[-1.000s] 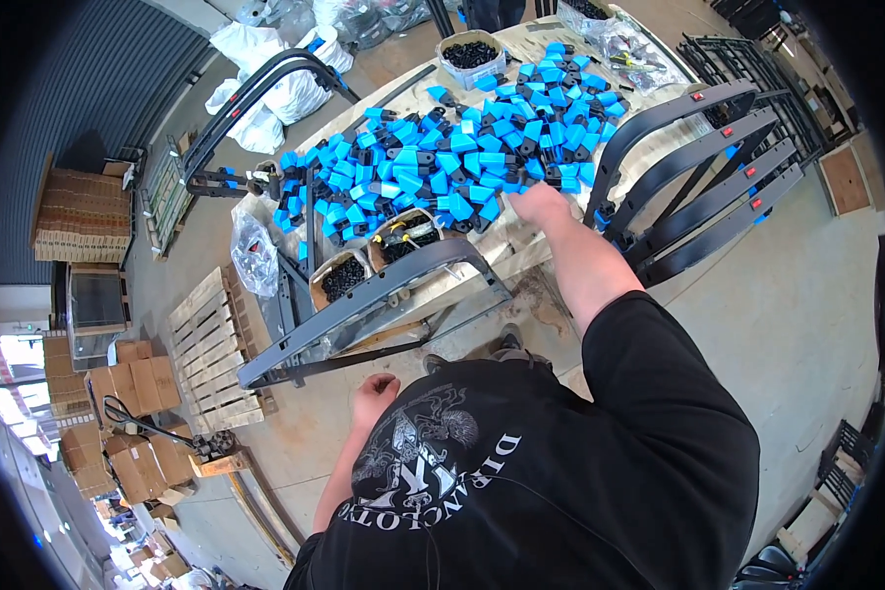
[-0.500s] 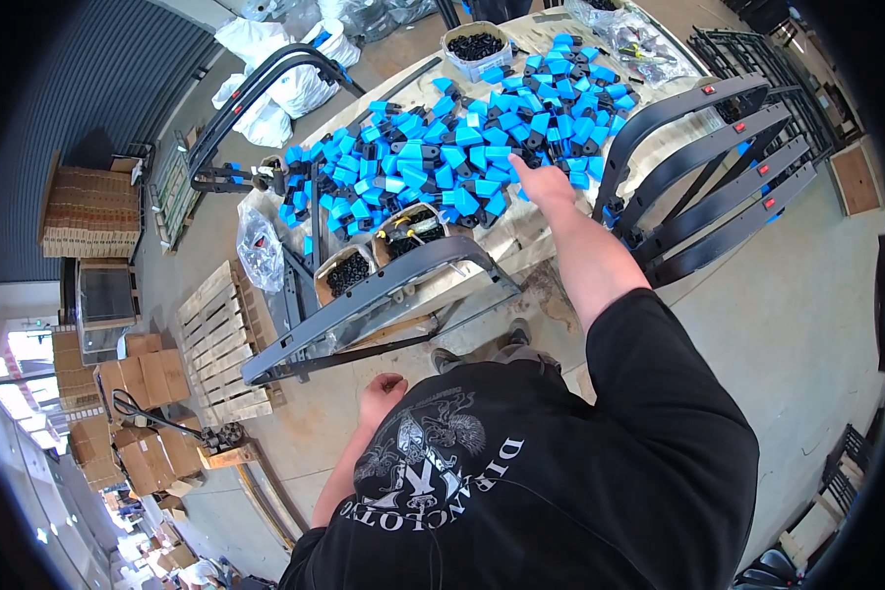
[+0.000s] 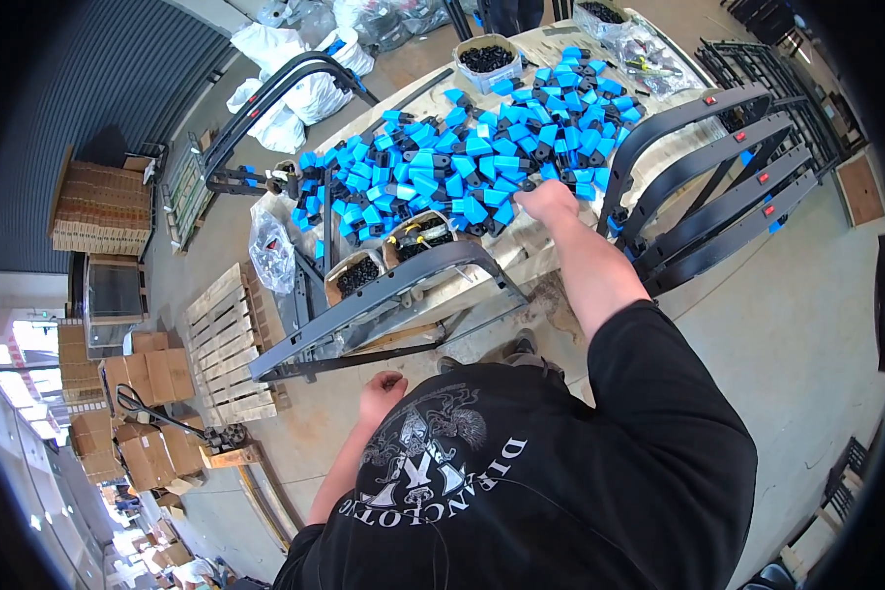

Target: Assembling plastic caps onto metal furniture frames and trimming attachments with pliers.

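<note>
A broad heap of blue-and-black plastic caps [image 3: 467, 167] covers the middle of the wooden table. At the heap's near right edge is my right hand [image 3: 551, 203], fingers bent and closed beside the nearest caps. A dark bit shows by its fingertips, but whether it is gripped is unclear. My left hand [image 3: 383, 395] hangs low in front of my body, short of the table, its fingers curled closed. What it holds, if anything, is too small to make out. Between it and the heap stands a black curved frame [image 3: 383, 295], leaning along the table's near side.
Several black curved frames [image 3: 703, 187] with red marks stand at the table's right; another frame [image 3: 280, 88] is at the far left. Boxes of small black parts [image 3: 356, 275] sit near the front edge, and a tub [image 3: 489, 61] sits behind. A wooden pallet [image 3: 224, 339] lies left.
My right hand has drawn back slightly toward me from deeper in the heap, and its fingers have bent in. The left hand stays curled in about the same place. The view has shifted slightly.
</note>
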Available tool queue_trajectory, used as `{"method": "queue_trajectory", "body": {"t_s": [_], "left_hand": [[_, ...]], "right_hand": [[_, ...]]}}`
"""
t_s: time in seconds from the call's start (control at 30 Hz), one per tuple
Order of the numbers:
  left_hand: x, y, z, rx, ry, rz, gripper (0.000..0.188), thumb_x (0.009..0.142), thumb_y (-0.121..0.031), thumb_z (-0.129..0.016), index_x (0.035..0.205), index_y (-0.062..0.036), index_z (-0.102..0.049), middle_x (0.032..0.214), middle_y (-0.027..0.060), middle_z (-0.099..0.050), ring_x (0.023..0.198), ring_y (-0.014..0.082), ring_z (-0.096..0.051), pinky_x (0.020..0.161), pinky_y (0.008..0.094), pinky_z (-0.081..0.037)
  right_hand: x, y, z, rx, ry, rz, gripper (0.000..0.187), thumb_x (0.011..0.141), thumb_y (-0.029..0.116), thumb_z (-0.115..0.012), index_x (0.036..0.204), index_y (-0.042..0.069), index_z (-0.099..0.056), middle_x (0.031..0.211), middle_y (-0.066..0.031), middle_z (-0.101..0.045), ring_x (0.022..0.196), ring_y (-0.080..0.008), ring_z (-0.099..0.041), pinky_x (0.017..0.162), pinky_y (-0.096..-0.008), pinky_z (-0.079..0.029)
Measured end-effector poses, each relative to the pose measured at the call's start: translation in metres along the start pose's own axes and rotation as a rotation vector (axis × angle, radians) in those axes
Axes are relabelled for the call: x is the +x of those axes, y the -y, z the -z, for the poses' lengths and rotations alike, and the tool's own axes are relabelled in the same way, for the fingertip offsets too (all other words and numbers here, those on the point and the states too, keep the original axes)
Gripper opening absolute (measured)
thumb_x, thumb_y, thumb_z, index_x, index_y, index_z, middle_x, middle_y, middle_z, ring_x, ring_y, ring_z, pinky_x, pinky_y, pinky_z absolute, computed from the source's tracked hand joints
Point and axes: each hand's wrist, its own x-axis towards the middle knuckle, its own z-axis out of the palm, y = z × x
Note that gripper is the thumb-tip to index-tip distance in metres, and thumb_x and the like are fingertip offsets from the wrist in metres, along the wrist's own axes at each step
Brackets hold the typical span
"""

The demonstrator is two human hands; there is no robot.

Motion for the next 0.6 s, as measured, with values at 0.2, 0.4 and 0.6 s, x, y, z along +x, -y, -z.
{"method": "queue_trajectory", "body": {"t_s": [0.2,0.4,0.6], "left_hand": [[0.018,0.004,0.012,-0.406,0.194,-0.04,0.025,0.094,-0.02,-0.069,0.112,-0.0033,-0.069,0.092,0.0044,-0.07,0.084,0.0136,-0.065,0.073,0.0285,-0.053],[0.042,-0.054,-0.004,-0.507,0.633,-0.321,0.054,0.086,-0.022,-0.079,0.131,-0.0028,-0.056,0.115,0.0096,-0.065,0.106,0.0159,-0.063,0.088,0.0346,-0.053],[0.023,-0.136,-0.034,-0.174,0.648,-0.662,0.086,0.065,-0.022,-0.087,0.139,-0.0036,-0.048,0.12,0.0174,-0.065,0.111,0.0297,-0.064,0.095,0.0379,-0.051]], "right_hand": [[-0.041,-0.069,-0.036,0.925,0.012,0.152,0.043,0.08,0.039,-0.075,0.089,-0.002,-0.073,0.083,-0.0092,-0.07,0.076,-0.0181,-0.065,0.069,-0.0358,-0.051],[-0.19,-0.106,-0.059,0.817,0.42,0.214,0.024,0.086,0.022,-0.072,0.09,-0.001,-0.07,0.079,-0.0047,-0.067,0.07,-0.0125,-0.061,0.062,-0.0299,-0.05],[-0.25,-0.029,-0.114,0.539,0.204,0.291,0.051,0.085,0.044,-0.071,0.094,-0.006,-0.071,0.081,-0.0167,-0.073,0.078,-0.0198,-0.072,0.07,-0.0369,-0.054]]}}
